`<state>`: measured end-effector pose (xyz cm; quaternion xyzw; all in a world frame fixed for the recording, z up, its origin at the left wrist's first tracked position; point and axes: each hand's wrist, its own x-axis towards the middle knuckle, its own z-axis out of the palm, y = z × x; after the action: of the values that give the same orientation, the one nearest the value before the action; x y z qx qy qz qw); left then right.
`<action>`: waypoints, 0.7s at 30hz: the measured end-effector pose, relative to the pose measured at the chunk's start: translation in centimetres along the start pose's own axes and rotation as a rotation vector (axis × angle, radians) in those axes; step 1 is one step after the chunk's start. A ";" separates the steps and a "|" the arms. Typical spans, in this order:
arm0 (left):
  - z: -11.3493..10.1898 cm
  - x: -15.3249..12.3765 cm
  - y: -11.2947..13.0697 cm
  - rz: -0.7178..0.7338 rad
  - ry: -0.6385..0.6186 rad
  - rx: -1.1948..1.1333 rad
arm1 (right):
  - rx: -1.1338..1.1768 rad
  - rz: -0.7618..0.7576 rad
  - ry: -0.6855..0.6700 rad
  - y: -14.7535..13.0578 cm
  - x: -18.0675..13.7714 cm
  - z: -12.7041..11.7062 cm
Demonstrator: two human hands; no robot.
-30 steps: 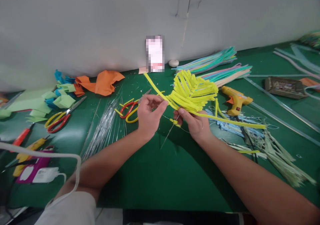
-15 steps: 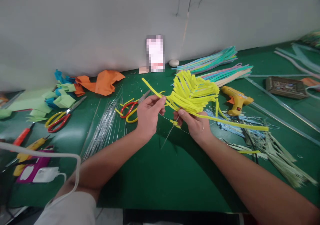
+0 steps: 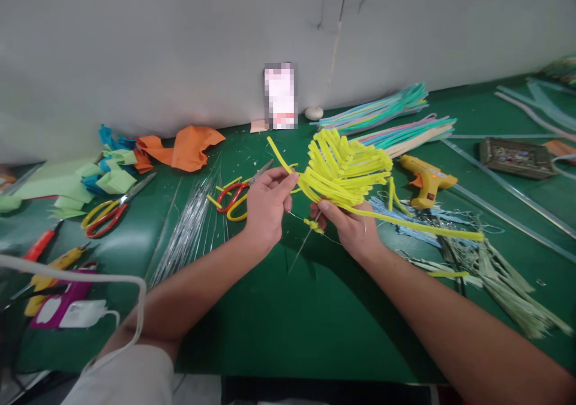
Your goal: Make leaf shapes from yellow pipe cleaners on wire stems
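Note:
A yellow leaf-like piece (image 3: 346,165), made of many folded pipe cleaners, is held up above the green table. My right hand (image 3: 344,219) pinches its lower edge, thumb on top. From there a long yellow strand runs off to the right. My left hand (image 3: 270,204) is closed on a yellow pipe cleaner (image 3: 279,154) at the piece's left side; its free end sticks up past the fingers. Below the hands hangs a thin wire (image 3: 300,249) with a small yellow twist (image 3: 314,225) around it. Red-and-yellow scissors (image 3: 236,198) lie just behind my left hand.
A yellow glue gun (image 3: 427,180) lies at the right, with bundles of coloured pipe cleaners (image 3: 382,108) behind. Silver wires (image 3: 184,231), more scissors (image 3: 119,207) and orange paper (image 3: 193,147) are at the left. A phone (image 3: 281,96) leans on the wall. A white cable (image 3: 90,278) crosses the left.
The free end of the yellow pipe cleaner at my left hand has swung right and stands steeper. The leaf-like piece has shifted slightly left. Both hands keep their grip.

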<state>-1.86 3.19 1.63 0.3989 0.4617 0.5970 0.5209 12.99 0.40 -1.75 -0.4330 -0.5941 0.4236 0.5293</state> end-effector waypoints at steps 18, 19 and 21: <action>-0.1 -0.1 -0.1 0.104 0.021 0.071 | 0.010 -0.006 0.014 0.2 -0.2 0.0; 0.0 -0.2 -0.1 0.124 0.024 0.075 | 0.013 -0.010 0.017 0.3 -0.2 0.0; 0.0 -0.2 -0.2 0.132 0.024 0.081 | 0.019 -0.015 0.018 0.3 -0.2 0.0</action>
<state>-1.76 2.97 1.46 0.4422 0.4642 0.6156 0.4583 13.03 0.26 -2.11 -0.4273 -0.5884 0.4213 0.5419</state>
